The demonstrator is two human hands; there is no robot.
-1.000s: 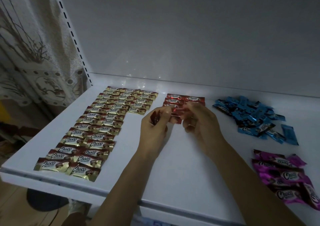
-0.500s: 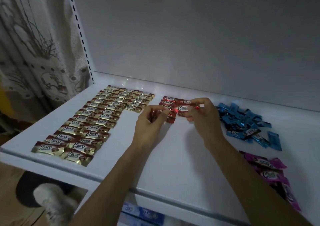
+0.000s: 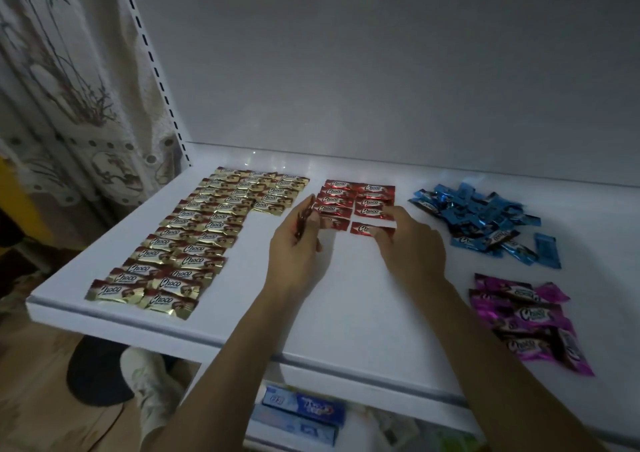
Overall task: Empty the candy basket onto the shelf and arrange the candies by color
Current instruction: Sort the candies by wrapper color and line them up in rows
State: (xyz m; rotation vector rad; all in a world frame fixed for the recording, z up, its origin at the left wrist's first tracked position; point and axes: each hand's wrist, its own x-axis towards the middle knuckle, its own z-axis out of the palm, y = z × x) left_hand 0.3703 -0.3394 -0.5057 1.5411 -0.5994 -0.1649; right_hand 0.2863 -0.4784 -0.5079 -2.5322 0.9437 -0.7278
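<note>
**Shelf** [image 3: 346, 306], white, carrying four colour lots.
1. At 9 o'clock: gold candies [image 3: 194, 237], flat in overlapping columns with labels up. This lot looks finished.
2. Left hand [image 3: 294, 247]: closed round a bunch of red spares [image 3: 303, 221], held on edge, probably as ready stock close to the work.
3. At 12 o'clock: red rows [image 3: 356, 199], two columns, partly built.
4. Right hand [image 3: 412, 244]: thumb and fingertips pinch the right end of a single red candy [image 3: 363, 229]. It lies flat at 6 o'clock of the right column, apparently being aligned.
5. At 2 o'clock: blue heap [image 3: 481, 219], loose.
6. At 4 o'clock: purple heap [image 3: 526, 320], likewise awaiting rows.

The basket is not in view.
</note>
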